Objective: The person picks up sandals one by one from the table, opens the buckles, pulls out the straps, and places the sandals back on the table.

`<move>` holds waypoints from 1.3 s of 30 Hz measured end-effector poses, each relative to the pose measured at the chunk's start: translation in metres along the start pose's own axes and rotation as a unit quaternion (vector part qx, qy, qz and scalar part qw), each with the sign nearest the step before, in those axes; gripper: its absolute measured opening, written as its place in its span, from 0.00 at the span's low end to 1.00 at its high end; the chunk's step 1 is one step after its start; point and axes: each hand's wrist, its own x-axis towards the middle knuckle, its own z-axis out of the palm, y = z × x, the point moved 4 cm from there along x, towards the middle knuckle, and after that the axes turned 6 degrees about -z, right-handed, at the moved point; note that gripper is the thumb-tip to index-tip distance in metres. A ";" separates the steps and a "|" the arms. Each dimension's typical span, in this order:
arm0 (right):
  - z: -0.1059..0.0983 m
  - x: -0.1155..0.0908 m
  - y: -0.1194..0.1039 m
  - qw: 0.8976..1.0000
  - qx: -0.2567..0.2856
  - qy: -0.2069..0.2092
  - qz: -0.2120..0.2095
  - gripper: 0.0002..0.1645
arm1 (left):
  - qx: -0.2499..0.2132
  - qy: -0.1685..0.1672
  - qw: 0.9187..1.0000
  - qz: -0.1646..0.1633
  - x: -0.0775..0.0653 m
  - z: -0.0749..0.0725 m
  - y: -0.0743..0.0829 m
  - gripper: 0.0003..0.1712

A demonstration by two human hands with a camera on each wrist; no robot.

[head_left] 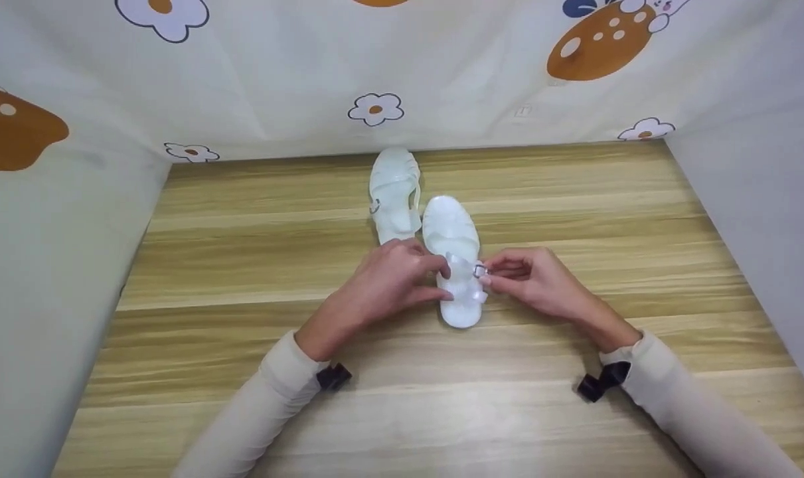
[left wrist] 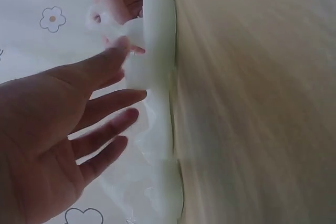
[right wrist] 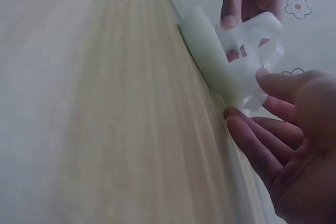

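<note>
A white sandal (head_left: 449, 229) lies sole down on the wooden surface, toe pointing away. At its right side my right hand (head_left: 541, 282) pinches the small metal buckle (head_left: 480, 271) between thumb and fingers. My left hand (head_left: 402, 275) reaches over the sandal's left edge, its thumb and index finger spread apart beside the strap (head_left: 456, 260). In the left wrist view the left hand's fingers (left wrist: 107, 124) are spread and loosely extended beside the sandal. The right wrist view shows the heel end of the sandal (right wrist: 205, 51) between both hands.
A second white sandal (head_left: 395, 176) lies farther back and to the left, its heel partly hidden by the left hand. A pale cloth wall (head_left: 275, 86) with flower prints borders the wood-grain surface (head_left: 255, 232) at the back and sides.
</note>
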 end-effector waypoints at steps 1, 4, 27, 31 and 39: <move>0.000 0.000 0.000 1.000 -0.004 -0.004 -0.001 0.14 | -0.006 0.001 1.000 0.002 0.001 -0.001 0.000 0.22; -0.003 0.001 -0.002 1.000 -0.015 -0.009 -0.009 0.15 | -0.010 0.025 1.000 0.004 0.004 -0.005 0.002 0.26; -0.009 0.002 0.017 0.992 0.095 -0.077 0.025 0.13 | -0.176 -0.081 0.980 -0.037 0.040 0.027 0.007 0.14; -0.012 0.002 0.020 0.987 0.127 -0.083 0.049 0.16 | -0.195 -0.058 0.979 -0.035 0.039 0.029 0.005 0.13; -0.013 0.003 0.021 0.987 0.138 -0.072 0.041 0.15 | -0.228 -0.026 0.972 -0.045 0.038 0.034 0.002 0.13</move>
